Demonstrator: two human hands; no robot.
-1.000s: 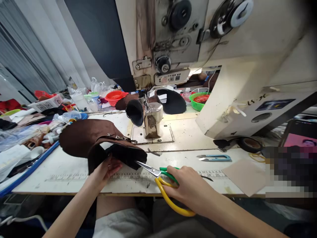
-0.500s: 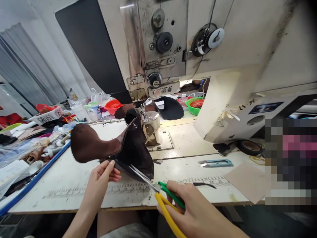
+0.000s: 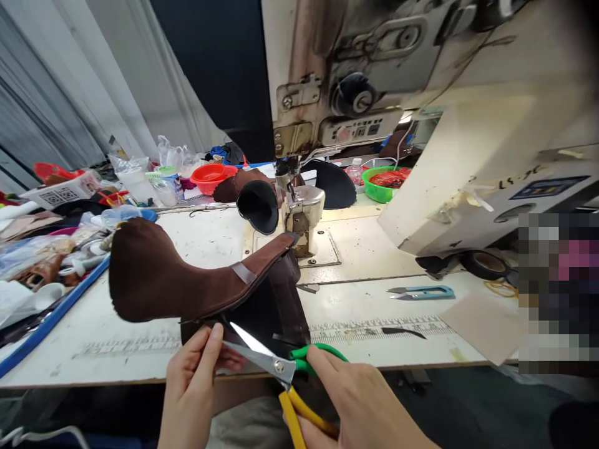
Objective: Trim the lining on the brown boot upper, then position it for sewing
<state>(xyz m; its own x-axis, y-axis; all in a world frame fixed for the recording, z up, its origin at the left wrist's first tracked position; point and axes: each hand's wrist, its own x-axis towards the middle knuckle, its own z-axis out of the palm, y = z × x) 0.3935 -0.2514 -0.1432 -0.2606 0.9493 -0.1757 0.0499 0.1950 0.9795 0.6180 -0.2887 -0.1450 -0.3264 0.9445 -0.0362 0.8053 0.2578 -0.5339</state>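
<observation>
Left hand (image 3: 191, 371): thumb and forefinger pinched together on the near edge of the upper (image 3: 154, 271).
Right hand (image 3: 362, 390): wrapped around the green and yellow handles of the scissors (image 3: 276, 363).
Upper: over the desk (image 3: 56, 362), spreading beyond the left hand to both sides; brown face mostly to the left, black lining to the right. How much of it rests on the desk, I cannot tell.
Blades: spread apart, tips just beside the left thumb, in front of the lining.
Feel: probably light and soft, bending readily; the loose edge likely sags unless pinched, and the smooth face may slip a little.
Hold: best by the edge near the blades, fingertips clear of the points; scissors by their handles.
Snips (image 3: 423, 292): beyond the right hand, to its right, as are the strip (image 3: 403, 332) and card (image 3: 482, 327).
Machine (image 3: 407, 59): beyond both hands.
</observation>
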